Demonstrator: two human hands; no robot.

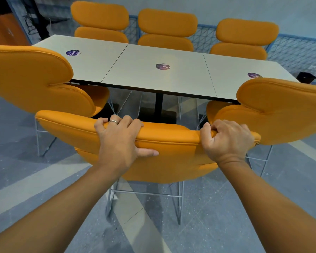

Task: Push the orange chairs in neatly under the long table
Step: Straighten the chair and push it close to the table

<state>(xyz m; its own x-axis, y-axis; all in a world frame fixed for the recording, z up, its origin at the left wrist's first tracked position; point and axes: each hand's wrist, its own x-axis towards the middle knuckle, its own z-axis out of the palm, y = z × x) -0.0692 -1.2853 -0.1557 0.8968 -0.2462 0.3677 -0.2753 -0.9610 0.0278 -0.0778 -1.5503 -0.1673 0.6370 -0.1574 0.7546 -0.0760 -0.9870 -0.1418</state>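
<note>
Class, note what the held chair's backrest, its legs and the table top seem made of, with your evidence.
Backrest: padded leather or vinyl, smooth with slight sheen; piped stitched seams. Legs: thin metal rod, probably chromed; silvery glint. Table top: likely laminate, matt pale grey; dark thin edge.

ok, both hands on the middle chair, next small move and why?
Probably push the middle chair straight forward toward the long table: left hand and right hand both grip its backrest top, it stands short of the table, and the gap between left chair and right chair looks open.
</note>
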